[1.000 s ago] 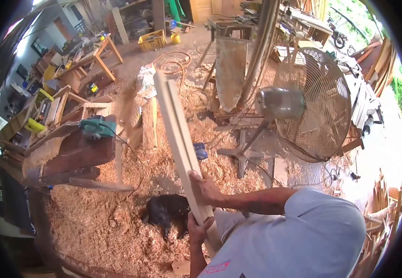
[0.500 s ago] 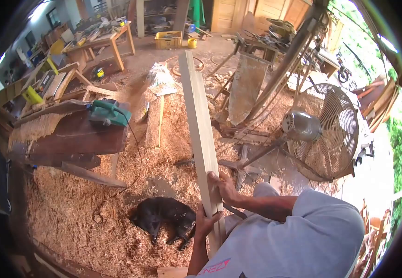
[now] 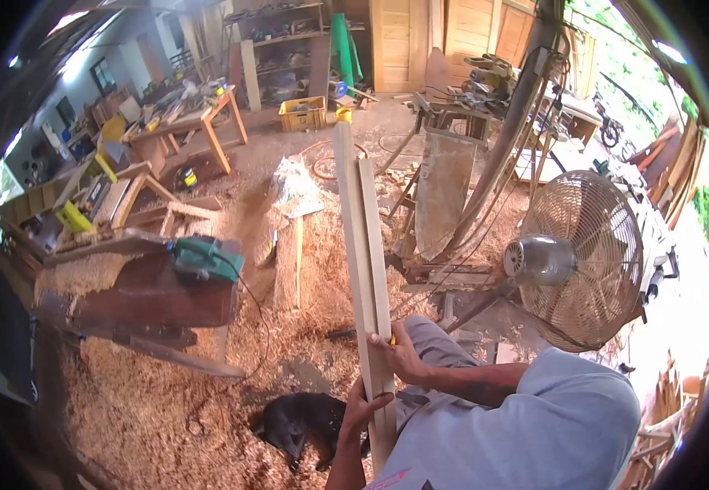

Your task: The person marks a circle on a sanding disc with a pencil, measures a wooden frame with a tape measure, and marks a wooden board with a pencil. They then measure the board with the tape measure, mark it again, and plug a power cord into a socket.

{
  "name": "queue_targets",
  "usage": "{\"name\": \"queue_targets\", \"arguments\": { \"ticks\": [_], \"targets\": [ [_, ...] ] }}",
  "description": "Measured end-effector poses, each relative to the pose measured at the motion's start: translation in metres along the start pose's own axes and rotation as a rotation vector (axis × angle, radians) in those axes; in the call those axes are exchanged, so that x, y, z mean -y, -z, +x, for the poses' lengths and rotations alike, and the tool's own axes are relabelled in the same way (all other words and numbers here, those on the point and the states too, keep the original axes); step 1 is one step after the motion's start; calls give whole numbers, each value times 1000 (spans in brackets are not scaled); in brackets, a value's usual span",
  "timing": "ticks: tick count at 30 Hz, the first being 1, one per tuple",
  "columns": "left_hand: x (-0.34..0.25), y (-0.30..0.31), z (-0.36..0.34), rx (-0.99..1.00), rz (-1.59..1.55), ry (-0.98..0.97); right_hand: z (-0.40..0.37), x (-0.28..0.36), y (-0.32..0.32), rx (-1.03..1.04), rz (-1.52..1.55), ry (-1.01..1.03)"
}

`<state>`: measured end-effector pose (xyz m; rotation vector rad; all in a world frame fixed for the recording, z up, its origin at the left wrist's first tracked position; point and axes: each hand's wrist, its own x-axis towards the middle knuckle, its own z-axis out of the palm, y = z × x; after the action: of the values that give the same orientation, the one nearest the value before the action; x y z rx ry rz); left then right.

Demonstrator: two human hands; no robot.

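Two long pale wooden pieces [image 3: 361,269] stand side by side, pointing up and away from my body, one reaching farther than the other. My left hand [image 3: 363,406] is wrapped round their lower part from the left. Higher up, my right hand [image 3: 399,349] grips them from the right side, its thumb on the near face. A small yellow-orange thing shows beside the right-hand fingers; it is too small to name. The lower ends of the wood lie against my shirt [image 3: 526,433].
A black dog [image 3: 305,420] lies on the shavings left of my forearm. A standing fan [image 3: 583,261] is at the right. At the left, a green power planer [image 3: 207,257] rests on a brown board [image 3: 158,294]. A yellow crate [image 3: 302,114] stands farther back.
The view has tilted up, so the surroundings appear lower. The wooden pieces have turned slightly, and a groove between them shows more clearly. Both hands still hold the wood.
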<state>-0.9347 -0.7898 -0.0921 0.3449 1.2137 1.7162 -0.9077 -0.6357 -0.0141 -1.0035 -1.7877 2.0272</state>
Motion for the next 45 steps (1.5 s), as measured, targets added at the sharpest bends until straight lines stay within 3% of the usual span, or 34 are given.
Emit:
{"name": "queue_targets", "arguments": {
  "ticks": [4, 10, 14, 15, 17, 19, 21, 27, 31, 35, 37, 42, 44, 45],
  "targets": [
    [-16, 25, 53, 1, 125, -8, 48, 4, -4, 18, 36, 32],
    [-91, 53, 148, -71, 300, 79, 164, 19, -16, 14, 225, 67],
    [-124, 83, 244, -83, 372, 120, 279, 31, -12, 43, 375, 88],
    [-120, 105, 269, -107, 333, 210, 303, 43, -13, 43, 335, 48],
    [-135, 114, 342, -69, 220, 169, 394, 62, -2, 20, 292, 51],
    [-168, 108, 377, -11, 207, 263, 437, 51, 1, 217, 584, -205],
    [-195, 100, 440, 27, 155, 402, 484, 67, 14, 170, 619, -237],
    [-254, 92, 582, 79, 242, 316, 609, 129, 55, 145, 816, -358],
    [-304, 93, 665, 170, 238, 290, 678, 179, 65, 119, 838, -293],
    [-357, 101, 756, 261, 338, 351, 773, 219, 67, 101, 898, -65],
    [-381, 96, 802, 159, 379, 235, 829, 244, 67, 106, 782, 21],
    [-453, 125, 962, 262, 396, 141, 953, 339, 85, 65, 762, 79],
    [-470, 128, 1032, 471, 177, 349, 993, 369, 106, 8, 721, 242],
    [-471, 126, 1058, 413, 376, 421, 1008, 379, 116, 26, 720, 271]
  ]
}}
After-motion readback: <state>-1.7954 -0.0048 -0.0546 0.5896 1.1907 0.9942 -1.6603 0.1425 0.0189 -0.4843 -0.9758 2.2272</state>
